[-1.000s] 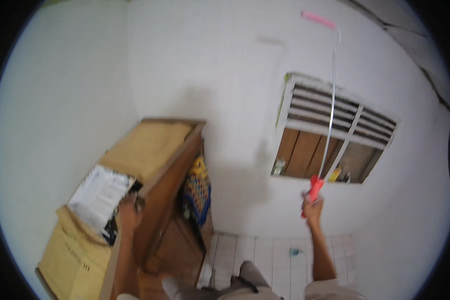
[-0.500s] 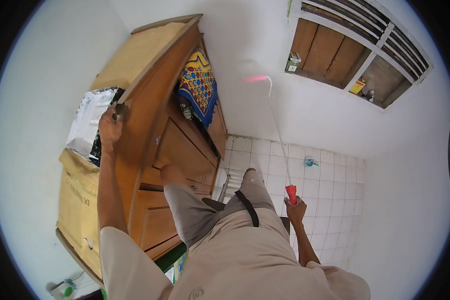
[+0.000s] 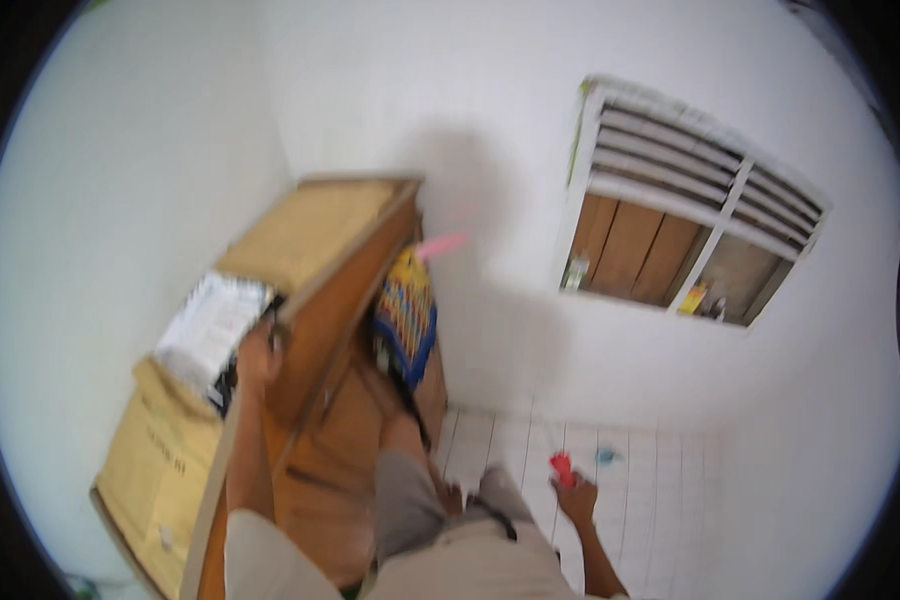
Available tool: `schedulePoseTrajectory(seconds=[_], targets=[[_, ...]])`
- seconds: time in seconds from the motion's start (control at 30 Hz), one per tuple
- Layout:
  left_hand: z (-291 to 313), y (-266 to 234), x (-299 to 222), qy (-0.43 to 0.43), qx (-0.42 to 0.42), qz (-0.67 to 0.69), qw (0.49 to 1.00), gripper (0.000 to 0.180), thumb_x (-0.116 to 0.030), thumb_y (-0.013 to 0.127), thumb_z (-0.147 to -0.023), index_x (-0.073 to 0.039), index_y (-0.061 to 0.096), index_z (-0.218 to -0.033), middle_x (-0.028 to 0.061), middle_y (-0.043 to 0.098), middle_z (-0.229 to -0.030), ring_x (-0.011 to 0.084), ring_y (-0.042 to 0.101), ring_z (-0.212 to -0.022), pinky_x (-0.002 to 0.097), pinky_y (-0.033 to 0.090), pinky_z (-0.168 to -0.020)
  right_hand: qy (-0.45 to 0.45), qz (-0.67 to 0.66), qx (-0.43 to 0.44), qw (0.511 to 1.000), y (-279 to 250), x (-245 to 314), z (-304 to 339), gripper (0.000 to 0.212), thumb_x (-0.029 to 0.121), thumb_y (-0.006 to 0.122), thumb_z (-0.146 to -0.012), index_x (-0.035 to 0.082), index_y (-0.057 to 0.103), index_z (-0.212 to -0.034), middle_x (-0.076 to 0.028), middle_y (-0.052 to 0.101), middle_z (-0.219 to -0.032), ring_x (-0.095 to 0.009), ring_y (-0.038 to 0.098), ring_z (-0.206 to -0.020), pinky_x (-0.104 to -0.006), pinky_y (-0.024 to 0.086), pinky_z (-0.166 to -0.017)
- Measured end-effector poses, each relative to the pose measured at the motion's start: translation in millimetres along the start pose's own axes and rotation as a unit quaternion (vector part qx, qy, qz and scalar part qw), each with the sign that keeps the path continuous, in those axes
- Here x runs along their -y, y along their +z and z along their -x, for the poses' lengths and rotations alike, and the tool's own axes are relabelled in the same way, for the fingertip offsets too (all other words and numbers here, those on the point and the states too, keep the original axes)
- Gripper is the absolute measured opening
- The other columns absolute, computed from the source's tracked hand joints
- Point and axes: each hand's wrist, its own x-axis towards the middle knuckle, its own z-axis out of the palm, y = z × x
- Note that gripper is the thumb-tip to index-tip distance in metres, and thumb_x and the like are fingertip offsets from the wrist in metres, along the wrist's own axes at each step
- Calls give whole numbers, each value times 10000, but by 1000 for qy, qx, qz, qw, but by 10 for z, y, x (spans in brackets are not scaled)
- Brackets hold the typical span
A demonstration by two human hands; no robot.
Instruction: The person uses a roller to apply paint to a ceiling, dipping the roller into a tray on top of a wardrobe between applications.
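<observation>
In my right hand (image 3: 578, 500) is the red handle of a paint roller (image 3: 562, 467), fingers wrapped round it. Its thin rod is smeared by motion, and the pink roller head (image 3: 442, 246) shows up by the white wall, near the wardrobe's far corner. My left hand (image 3: 257, 358) is closed at the top edge of a brown wooden wardrobe (image 3: 320, 300). A dark blurred bit shows at its fingers; I cannot tell what it is. Right beside that hand, a white-smeared paint tray (image 3: 210, 325) with dark edges sits on the wardrobe top.
Tan paper sheets (image 3: 305, 225) cover the wardrobe top. A patterned blue and yellow cloth (image 3: 407, 315) hangs at its open door. A slatted window (image 3: 625, 245) with small packages on its sill is in the far wall. White tiles (image 3: 660, 500) lie below.
The view has tilted up, so the wardrobe and window sit lower. The roller head has swung left toward the cloth. My left hand stays by the tray, and my right still holds the handle.
</observation>
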Motion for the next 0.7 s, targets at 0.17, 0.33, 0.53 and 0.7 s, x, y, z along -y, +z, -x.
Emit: schedulePoseTrajectory(seconds=[0.17, 0.33, 0.53, 0.7], targets=[[104, -21, -58, -19, 1, 41, 999, 452, -159, 577, -784, 40, 574, -1191, 280, 600, -1131, 430, 564, -1054, 447, 434, -961, 61, -71, 82, 992, 255, 287, 67, 526, 552, 738, -674, 37, 643, -730, -162, 646, -649, -370, 640, -656, -458, 496, -612], [80, -63, -23, -29, -73, 93, 993, 464, -148, 624, -720, 56, 600, -1136, 283, 630, -1035, 422, 601, -988, 461, 471, -896, 62, -200, 70, 975, 640, 426, -217, 458, 450, 735, -730, 4, 680, -823, -151, 648, -670, -264, 617, -631, -417, 457, -591], [32, -51, -140, -36, -48, 69, 996, 425, -177, 665, -698, 48, 617, -1056, 245, 649, -917, 387, 630, -898, 465, 509, -792, 81, -209, 94, 970, 624, 658, -513, 472, 425, 735, -746, -37, 657, -792, -92, 564, -577, -184, 497, -539, -397, 382, -508], [18, -147, -233, -87, 58, 56, 993, 569, -264, 648, -755, 76, 503, -1187, 297, 544, -1135, 424, 557, -1047, 462, 470, -888, 83, -244, 73, 963, 541, 1046, -464, 461, 410, 723, -763, -44, 650, -790, -80, 537, -559, -173, 469, -529, -395, 367, -504]])
